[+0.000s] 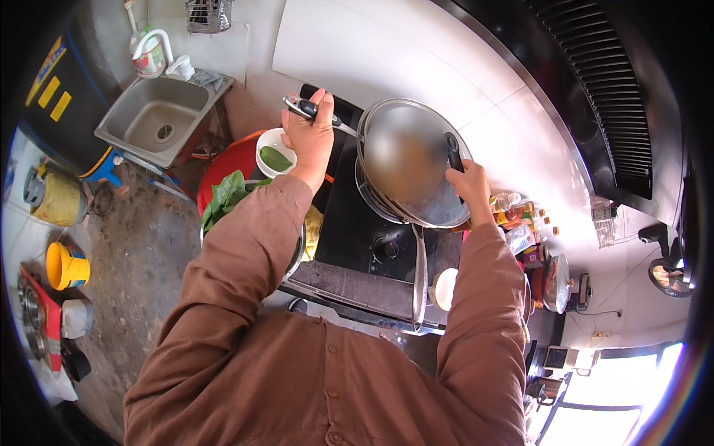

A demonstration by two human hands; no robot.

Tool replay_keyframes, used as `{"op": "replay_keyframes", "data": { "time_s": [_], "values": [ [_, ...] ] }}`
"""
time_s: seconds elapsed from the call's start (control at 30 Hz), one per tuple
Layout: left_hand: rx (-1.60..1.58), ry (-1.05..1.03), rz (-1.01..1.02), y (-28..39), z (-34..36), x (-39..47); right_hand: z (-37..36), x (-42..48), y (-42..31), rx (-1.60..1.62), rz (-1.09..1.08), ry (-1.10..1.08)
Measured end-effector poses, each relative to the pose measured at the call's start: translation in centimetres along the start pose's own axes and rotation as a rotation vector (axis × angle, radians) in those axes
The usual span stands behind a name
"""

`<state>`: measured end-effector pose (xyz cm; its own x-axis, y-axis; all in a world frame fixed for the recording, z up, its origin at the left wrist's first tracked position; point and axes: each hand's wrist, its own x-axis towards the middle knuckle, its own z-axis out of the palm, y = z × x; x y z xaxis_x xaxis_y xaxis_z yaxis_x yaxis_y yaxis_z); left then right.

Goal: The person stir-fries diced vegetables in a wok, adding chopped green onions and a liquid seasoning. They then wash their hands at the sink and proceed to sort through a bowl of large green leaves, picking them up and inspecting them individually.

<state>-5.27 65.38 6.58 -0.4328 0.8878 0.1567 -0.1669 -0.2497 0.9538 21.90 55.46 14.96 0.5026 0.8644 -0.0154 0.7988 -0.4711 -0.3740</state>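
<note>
My left hand (309, 134) grips the black and metal handle (307, 107) of a kitchen utensil. Its metal shaft runs to the left rim of the pan; its head cannot be made out. In my right hand (469, 183) is the upright black handle (454, 153) of a round glass lid (440, 203), which lies over the pan. Blur hides the middle of the lid and whatever is beneath. The pan's long steel handle (419, 279) points towards me over the black cooktop (346, 223). Left of it, a white bowl (261, 150) holds a green leaf, near leafy greens (226, 195).
A red round surface (215, 173) stands left of the cooktop, with a steel sink (120, 120) beyond. Several bottles (510, 214) line the wall at right, near a lidded pot (555, 284). A range hood (563, 111) overhangs at upper right. A yellow bucket (67, 266) sits at left.
</note>
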Motion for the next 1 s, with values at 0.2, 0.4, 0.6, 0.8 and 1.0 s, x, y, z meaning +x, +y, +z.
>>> {"op": "replay_keyframes", "data": {
  "time_s": [0.2, 0.4, 0.6, 0.8, 1.0],
  "values": [
    [0.027, -0.101, 0.048, 0.4, -0.4, 0.8, 0.6, -0.1, -0.6, -0.079, 0.005, 0.022],
    [-0.034, -0.152, 0.066, -0.7, -0.8, 1.3, 0.8, 0.8, -0.2, -0.066, -0.023, -0.017],
    [0.104, -0.256, 0.072, -0.3, -2.1, 1.5, 1.1, 1.5, 1.1, 0.021, -0.055, -0.062],
    [0.311, -0.240, 0.291, 0.8, -6.9, 1.4, 1.1, 1.1, 0.3, 0.026, -0.057, -0.064],
    [0.424, -0.199, 0.431, 1.0, -14.2, 0.4, 1.3, 1.2, 0.3, 0.086, -0.016, 0.029]
  ]
}}
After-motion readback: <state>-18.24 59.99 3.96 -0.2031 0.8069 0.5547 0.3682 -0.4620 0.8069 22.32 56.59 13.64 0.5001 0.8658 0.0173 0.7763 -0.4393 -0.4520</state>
